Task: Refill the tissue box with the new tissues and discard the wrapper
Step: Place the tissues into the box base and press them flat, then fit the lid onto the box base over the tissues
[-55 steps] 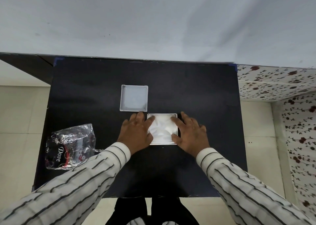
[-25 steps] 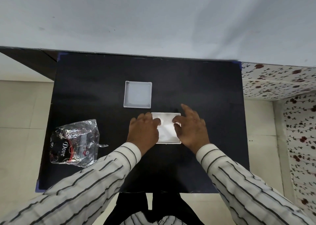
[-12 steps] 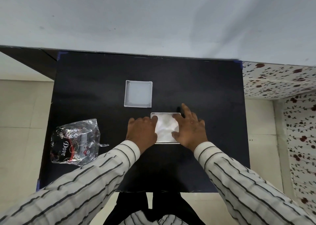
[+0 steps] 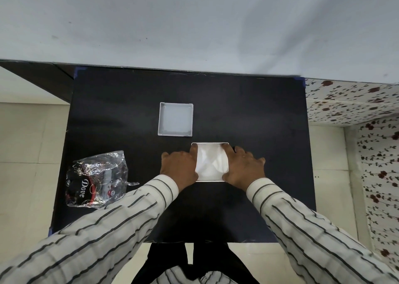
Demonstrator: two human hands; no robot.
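Left hand (image 4: 180,168) and right hand (image 4: 243,168), flat and open, pressing soft, light tissues (image 4: 212,161) into tissue box (image 4: 210,143); crinkly wrapper (image 4: 97,179) at nine o'clock, best pinched anywhere.

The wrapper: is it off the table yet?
No, the crumpled wrapper lies on the black table, left of the left hand.

Glossy crinkled plastic wrapper (image 4: 97,179) on a matt black table (image 4: 248,115).
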